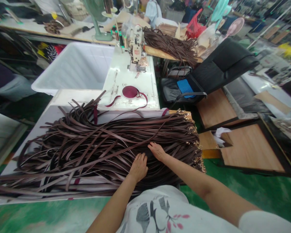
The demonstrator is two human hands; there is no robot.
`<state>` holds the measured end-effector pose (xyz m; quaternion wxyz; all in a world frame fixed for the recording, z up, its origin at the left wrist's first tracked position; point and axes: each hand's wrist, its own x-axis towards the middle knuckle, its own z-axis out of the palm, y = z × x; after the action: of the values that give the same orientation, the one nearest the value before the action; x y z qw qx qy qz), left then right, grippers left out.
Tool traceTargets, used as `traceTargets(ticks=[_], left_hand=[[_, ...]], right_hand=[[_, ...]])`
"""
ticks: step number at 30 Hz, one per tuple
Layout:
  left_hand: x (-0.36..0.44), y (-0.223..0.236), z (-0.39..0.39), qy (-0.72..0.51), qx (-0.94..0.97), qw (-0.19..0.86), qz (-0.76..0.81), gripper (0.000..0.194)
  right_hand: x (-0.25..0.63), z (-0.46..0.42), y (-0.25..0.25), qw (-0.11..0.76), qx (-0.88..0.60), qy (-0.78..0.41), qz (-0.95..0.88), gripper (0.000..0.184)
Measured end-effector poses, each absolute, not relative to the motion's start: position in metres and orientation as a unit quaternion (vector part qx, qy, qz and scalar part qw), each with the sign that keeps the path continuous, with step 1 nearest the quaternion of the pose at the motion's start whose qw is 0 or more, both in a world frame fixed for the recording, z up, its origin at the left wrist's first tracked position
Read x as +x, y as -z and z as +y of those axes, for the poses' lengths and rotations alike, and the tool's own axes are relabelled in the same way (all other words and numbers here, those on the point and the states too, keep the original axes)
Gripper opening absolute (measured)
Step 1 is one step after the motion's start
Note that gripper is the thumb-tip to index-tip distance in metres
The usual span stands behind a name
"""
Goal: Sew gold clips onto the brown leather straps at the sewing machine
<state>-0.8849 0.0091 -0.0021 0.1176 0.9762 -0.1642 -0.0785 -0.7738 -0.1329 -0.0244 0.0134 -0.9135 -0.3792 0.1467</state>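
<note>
A thick pile of long brown straps (106, 132) lies across the table in front of me. Small gold-coloured metal clasps (196, 152) are bunched at its right end. My left hand (138, 167) rests in the middle of the pile, its fingers curled over the straps. Just right of it and a little farther off, my right hand (157, 151) has its fingers bent down on the straps too. Between the two hands is a dark patch whose details I cannot make out. The fingertips are partly hidden among the straps.
Beyond the pile, a roll of maroon tape (130, 92) lies on a white sewing table with a sewing machine (136, 45). A large white tub (70, 68) stands at left, a black office chair (218, 64) at right. More brown straps (169, 43) lie behind the machine.
</note>
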Motion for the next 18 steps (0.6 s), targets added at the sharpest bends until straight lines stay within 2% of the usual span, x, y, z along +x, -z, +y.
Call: traceTargets(ticks=[5, 11, 18], left_hand=[[-0.884, 0.004, 0.010, 0.086, 0.976, 0.117, -0.160, 0.045], [-0.885, 0.003, 0.010, 0.093, 0.976, 0.116, -0.158, 0.044], [-0.885, 0.004, 0.010, 0.097, 0.975, 0.123, -0.156, 0.044]], right_hand=[[-0.775, -0.126, 0.027, 0.005, -0.932, -0.143, -0.332, 0.028], [-0.773, -0.125, 0.021, 0.017, -0.927, -0.144, -0.346, 0.020], [-0.774, -0.129, 0.018, 0.021, -0.936, -0.142, -0.322, 0.021]])
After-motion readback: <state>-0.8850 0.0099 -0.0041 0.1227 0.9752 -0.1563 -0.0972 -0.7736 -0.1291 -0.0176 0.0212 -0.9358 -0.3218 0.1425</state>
